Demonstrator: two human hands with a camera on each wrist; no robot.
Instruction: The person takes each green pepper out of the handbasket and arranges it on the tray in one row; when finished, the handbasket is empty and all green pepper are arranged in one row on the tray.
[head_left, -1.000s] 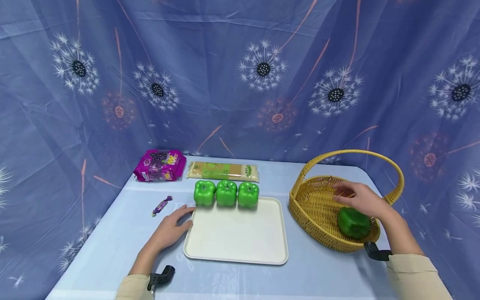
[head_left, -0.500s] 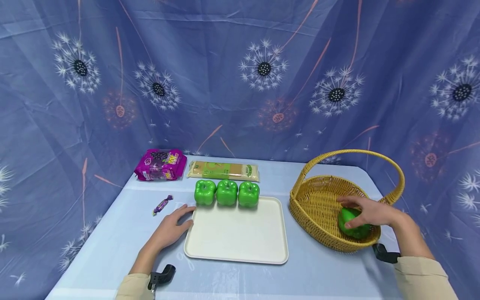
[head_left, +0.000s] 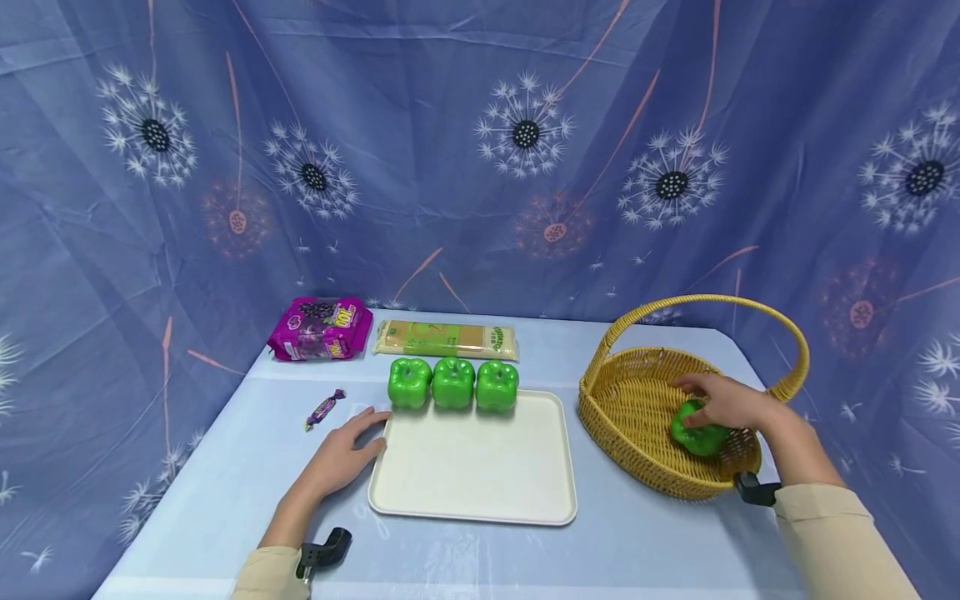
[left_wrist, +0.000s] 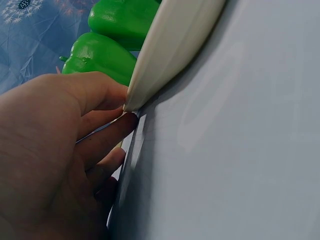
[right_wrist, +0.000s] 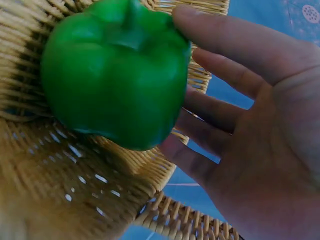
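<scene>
In the basket (head_left: 637, 400), a green bell pepper (head_left: 697, 429) is held between the thumb and fingers of my right hand (head_left: 731, 404). The right wrist view shows the thumb on this bell pepper (right_wrist: 115, 75) near its stem and the other fingers at its far side. My left hand (head_left: 341, 458) rests at the left edge of a cream tray (head_left: 480, 467). Its thumb and fingertips touch the tray rim (left_wrist: 170, 50) in the left wrist view. Three more green bell peppers (head_left: 453, 383) stand in a row along the tray's back edge.
A purple snack pack (head_left: 321, 329) and a long yellow-green packet (head_left: 447, 340) lie at the back of the table. One purple wrapped candy (head_left: 326, 409) is left of the tray. The basket's tall arched handle (head_left: 705, 298) rises beside my right hand.
My right hand has come down onto the bell pepper in the basket and now grips it. The pepper has shifted slightly up and left. My left hand has stayed at the tray.
</scene>
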